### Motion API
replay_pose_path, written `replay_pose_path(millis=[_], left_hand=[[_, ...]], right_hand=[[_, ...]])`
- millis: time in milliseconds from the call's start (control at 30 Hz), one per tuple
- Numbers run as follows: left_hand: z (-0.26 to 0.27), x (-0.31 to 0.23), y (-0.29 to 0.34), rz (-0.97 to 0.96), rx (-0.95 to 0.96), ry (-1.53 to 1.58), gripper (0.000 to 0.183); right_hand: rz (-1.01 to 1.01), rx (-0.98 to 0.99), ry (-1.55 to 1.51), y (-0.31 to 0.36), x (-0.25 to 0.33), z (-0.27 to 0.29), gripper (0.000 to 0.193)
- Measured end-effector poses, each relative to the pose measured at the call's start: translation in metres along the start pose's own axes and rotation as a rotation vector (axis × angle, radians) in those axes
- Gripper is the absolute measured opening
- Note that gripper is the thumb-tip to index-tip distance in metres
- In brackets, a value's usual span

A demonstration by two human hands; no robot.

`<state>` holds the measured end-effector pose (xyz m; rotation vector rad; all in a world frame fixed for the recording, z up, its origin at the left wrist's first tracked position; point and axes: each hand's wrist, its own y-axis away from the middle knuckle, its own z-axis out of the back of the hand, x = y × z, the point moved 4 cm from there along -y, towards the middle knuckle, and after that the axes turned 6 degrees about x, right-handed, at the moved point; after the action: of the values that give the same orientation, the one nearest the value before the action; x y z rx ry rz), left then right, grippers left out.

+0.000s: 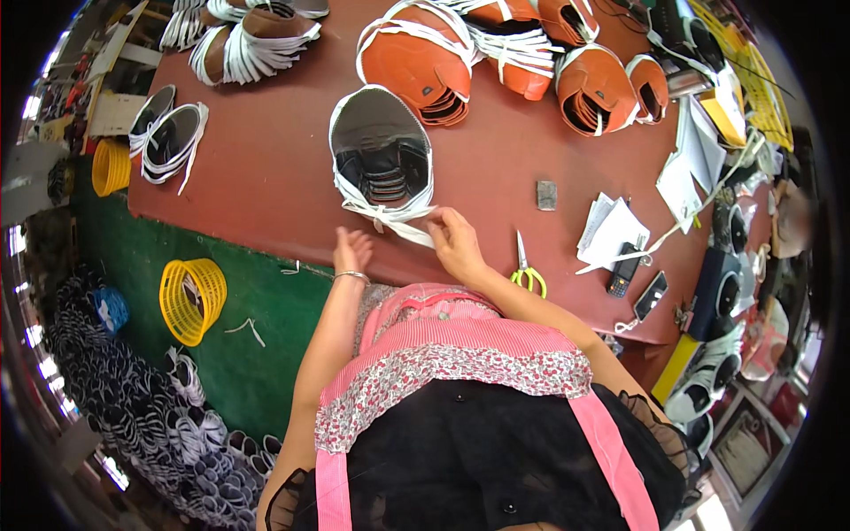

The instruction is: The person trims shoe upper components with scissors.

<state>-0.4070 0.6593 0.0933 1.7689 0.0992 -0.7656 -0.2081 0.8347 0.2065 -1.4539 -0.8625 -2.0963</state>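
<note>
White flat strip (409, 233) pinched by right hand (454, 241); left hand (352, 251) spread near black bundle (382, 155)

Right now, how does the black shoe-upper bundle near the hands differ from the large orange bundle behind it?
The black shoe-upper bundle lies nearer the person; the large orange bundle lies farther away. The right hand touches the black one's white strip; no hand touches the orange one. Both show white strips and rest on the red-brown table.

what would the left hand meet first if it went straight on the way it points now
Probably the white strip knotted at the near end of the black stack; the left hand might pass above it, as depth is unclear.
</note>
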Motion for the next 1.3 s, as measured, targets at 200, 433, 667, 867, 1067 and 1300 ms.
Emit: replay_pose_path(millis=[200, 433, 667, 867, 1067, 1300], left_hand=[[-0.058, 0.005, 0.000, -0.032, 0.419, 0.534, 0.059], [-0.080, -0.032, 0.043, -0.050, 0.646, 0.554, 0.053], [-0.058, -0.098, 0.101, -0.336, 0.532, 0.380, 0.047], [-0.106, -0.166, 0.194, -0.606, 0.572, 0.240, 0.043], [-0.133, -0.142, 0.201, -0.500, 0.591, 0.350, 0.042], [-0.103, -0.134, 0.163, -0.291, 0.523, 0.338, 0.039]], right_hand=[[0.196, 0.130, 0.035, -0.034, 0.033, -0.033, 0.031], [0.294, 0.119, 0.130, -0.038, 0.052, -0.024, 0.029], [-0.162, 0.515, -0.348, 0.025, 0.124, 0.027, 0.021], [0.019, 0.394, -1.096, 0.028, 0.155, 0.062, 0.034], [0.325, 0.073, -0.211, 0.032, 0.153, 0.037, 0.043], [-0.194, 0.122, -0.472, 0.073, 0.139, 0.068, 0.022]])
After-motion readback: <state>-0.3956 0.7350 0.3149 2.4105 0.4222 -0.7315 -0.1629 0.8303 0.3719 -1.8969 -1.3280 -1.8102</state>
